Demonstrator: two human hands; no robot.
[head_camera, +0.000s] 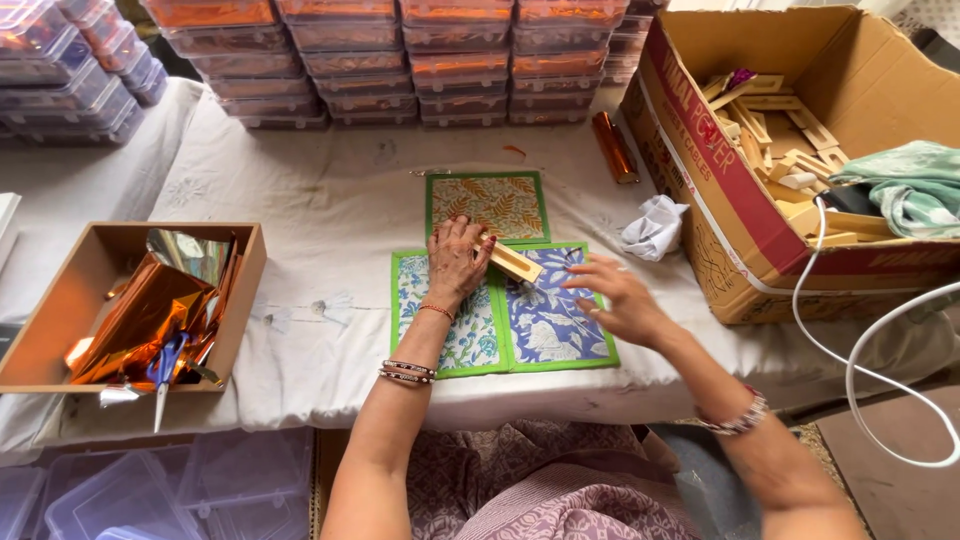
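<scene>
Three green-bordered printed cards lie on the white cloth. An orange leaf-patterned card (488, 203) sits farthest from me; two blue floral cards (465, 330) (550, 325) lie side by side nearer me. My left hand (456, 258) rests on the left blue card's top edge, fingers closed on a small flat wooden piece (515, 262) that juts to the right. My right hand (617, 297) lies on the right blue card with fingers spread, holding nothing that I can see.
A cardboard box (700, 190) of wooden pieces and a green cloth stands at right, with a white cable hanging from it. A wooden tray (60, 300) of orange foil and scissors sits left. Stacked plastic containers (420, 60) line the back. Crumpled white paper (655, 228) lies nearby.
</scene>
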